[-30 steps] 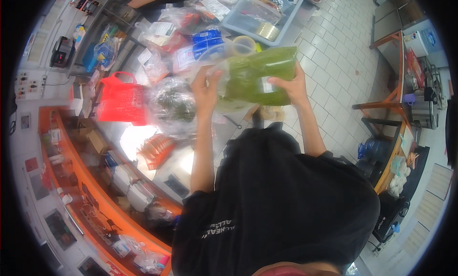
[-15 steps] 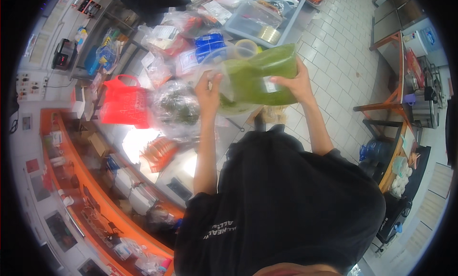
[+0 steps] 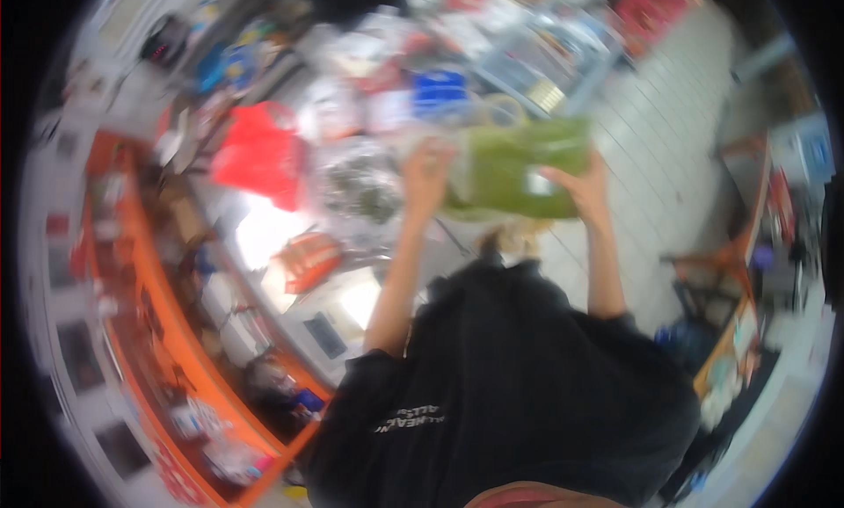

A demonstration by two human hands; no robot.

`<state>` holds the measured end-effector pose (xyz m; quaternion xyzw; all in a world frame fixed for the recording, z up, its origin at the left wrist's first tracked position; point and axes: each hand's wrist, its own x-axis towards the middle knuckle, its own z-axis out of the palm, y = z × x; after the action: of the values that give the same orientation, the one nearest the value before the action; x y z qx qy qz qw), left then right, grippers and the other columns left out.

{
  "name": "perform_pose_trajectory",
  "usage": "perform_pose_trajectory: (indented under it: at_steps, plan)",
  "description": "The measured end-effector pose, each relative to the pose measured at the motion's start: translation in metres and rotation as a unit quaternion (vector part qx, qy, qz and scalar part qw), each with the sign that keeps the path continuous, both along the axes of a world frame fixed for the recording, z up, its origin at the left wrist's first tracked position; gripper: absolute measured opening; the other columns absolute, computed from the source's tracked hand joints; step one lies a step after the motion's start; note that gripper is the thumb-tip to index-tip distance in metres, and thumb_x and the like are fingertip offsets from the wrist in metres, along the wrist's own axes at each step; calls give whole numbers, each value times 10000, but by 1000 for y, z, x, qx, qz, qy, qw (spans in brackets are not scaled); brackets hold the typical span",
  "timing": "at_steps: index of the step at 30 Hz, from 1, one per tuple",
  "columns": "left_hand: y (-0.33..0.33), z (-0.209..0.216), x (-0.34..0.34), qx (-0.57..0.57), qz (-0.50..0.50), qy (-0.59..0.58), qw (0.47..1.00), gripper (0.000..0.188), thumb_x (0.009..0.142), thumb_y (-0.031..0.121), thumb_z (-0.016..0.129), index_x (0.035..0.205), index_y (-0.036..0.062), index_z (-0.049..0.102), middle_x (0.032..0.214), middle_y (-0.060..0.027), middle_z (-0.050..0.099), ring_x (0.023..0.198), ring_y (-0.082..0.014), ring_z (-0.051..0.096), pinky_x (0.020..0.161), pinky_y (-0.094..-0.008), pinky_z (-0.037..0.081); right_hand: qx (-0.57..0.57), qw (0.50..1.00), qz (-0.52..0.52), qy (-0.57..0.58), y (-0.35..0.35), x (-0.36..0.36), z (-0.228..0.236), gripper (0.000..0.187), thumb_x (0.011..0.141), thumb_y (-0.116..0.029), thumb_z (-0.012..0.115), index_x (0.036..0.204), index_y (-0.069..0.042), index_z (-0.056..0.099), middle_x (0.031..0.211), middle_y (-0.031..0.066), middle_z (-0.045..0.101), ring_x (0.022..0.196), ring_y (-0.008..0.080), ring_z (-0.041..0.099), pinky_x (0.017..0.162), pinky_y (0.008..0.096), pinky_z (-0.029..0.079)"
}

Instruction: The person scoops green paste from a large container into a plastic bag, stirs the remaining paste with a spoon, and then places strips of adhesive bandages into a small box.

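A clear plastic bag full of green stuff (image 3: 510,170) is held up over the cluttered table, with a small white label on its side. What the green filling is, I cannot make out. My right hand (image 3: 580,190) is closed round the bag's right end, its thumb beside the label. At the bag's left end, my left hand (image 3: 426,172) has its fingers bent in and pinches the loose clear plastic. Left of my left hand lies a clear plastic bag with dark green leafy contents (image 3: 360,187). The picture is smeared by motion.
A red bag (image 3: 262,152) stands at the left, near an orange packet (image 3: 308,260). Beyond my hands are a blue packet (image 3: 440,95), a tape roll (image 3: 505,111) and a grey-blue tray (image 3: 576,68). An orange-edged shelf (image 3: 145,297) runs along the left; tiled floor (image 3: 673,112) lies right.
The whole view has shifted and blurred, with most things now further right. Both hands keep hold of the green-filled bag, which sits lower and more level than before.
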<state>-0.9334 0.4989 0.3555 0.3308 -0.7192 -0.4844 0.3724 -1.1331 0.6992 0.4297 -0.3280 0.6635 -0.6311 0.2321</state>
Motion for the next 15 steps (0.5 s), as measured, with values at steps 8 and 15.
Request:
perform_pose_trajectory:
  at_steps: [8,15]
  plan:
    - [9,3,0,-46,-54,77,994,323,960,212,678,1208,8,648,1035,-185,695,940,-309,657,862,-399,496,13,999,-14,26,5,-17,-18,668,785,-84,828,1383,16,546,1290,143,630,1147,247,608,1022,377,465]
    - [19,-3,15,-121,18,107,987,258,948,188,688,1124,1,654,1035,-185,656,989,-363,625,855,-428,485,54,991,61,105,-16,-25,-12,732,739,-95,867,1386,24,546,1290,133,629,1178,266,591,1044,377,443]
